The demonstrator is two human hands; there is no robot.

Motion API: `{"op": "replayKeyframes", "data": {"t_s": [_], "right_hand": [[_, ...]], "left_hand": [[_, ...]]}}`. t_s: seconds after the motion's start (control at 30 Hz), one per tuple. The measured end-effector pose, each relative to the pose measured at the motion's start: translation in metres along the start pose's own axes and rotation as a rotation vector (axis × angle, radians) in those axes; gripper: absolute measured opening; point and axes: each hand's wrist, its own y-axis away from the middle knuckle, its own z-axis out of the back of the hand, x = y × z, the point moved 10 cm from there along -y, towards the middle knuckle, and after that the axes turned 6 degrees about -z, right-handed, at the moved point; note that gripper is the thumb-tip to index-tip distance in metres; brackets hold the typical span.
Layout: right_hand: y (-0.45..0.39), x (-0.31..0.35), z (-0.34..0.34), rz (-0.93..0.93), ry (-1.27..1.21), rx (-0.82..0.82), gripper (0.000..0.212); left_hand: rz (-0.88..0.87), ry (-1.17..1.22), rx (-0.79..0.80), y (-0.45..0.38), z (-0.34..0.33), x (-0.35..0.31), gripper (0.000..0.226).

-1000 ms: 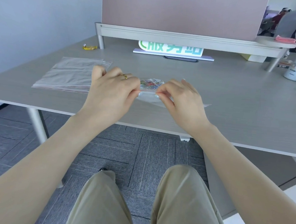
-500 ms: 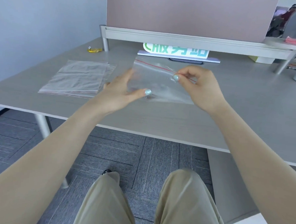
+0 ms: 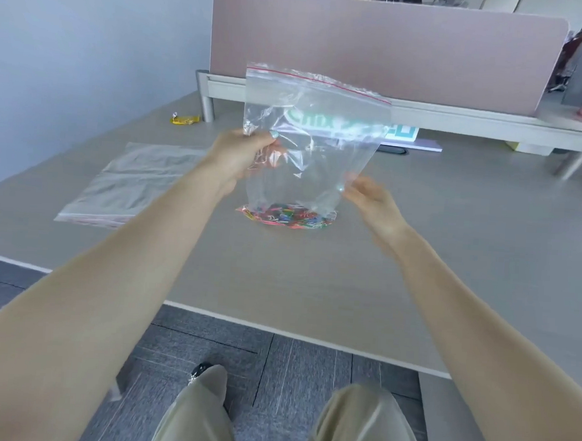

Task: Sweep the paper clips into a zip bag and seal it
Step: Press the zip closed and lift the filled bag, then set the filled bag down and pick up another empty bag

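A clear zip bag with a red zip line along its top hangs upright above the grey desk. Colourful paper clips lie heaped in its bottom, which touches or nearly touches the desk. My left hand pinches the bag's left side about halfway up, thumb on the front. My right hand is at the lower right edge and pinches it lightly between thumb and fingers; it is blurred. The bag's mouth looks closed along the zip line, though I cannot tell if it is sealed.
A stack of empty clear bags lies flat on the desk to the left. A small yellow wrapper sits at the back left. Behind the bag stand a green-lettered sign, a low shelf riser and a pink partition.
The bag was lifted from the desk and turned upright, and the clips slid to its bottom. My left hand took hold of its left side; my right hand moved from the zip down to the lower right edge.
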Motion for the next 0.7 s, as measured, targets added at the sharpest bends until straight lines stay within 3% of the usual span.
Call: {"op": "replayKeyframes", "data": {"t_s": [0.07, 0.17, 0.37, 0.43, 0.53, 0.63, 0.7], "right_hand": [[-0.020, 0.000, 0.000, -0.041, -0.019, -0.059, 0.008], [-0.045, 0.018, 0.011, -0.020, -0.087, -0.128, 0.020], [-0.059, 0.069, 0.048, 0.102, -0.273, -0.292, 0.021], [-0.063, 0.058, 0.056, 0.060, -0.275, -0.378, 0.018], [-0.062, 0.023, 0.057, -0.083, -0.091, -0.495, 0.004], [-0.058, 0.001, 0.052, -0.144, 0.065, -0.584, 0.035], [-0.049, 0.028, 0.045, 0.043, 0.172, -0.733, 0.040]], "left_hand": [[0.043, 0.052, -0.004, -0.011, -0.005, 0.004, 0.017], [0.068, 0.129, -0.016, -0.026, -0.012, -0.005, 0.014], [0.056, 0.318, -0.044, -0.049, -0.016, -0.034, 0.023], [0.137, 0.350, -0.027, -0.046, -0.025, -0.011, 0.027], [0.361, 0.304, 0.069, -0.026, -0.039, 0.051, 0.030], [0.460, 0.221, 0.101, -0.013, -0.020, 0.091, 0.025], [0.437, 0.054, 0.024, -0.020, 0.024, 0.099, 0.025]]}}
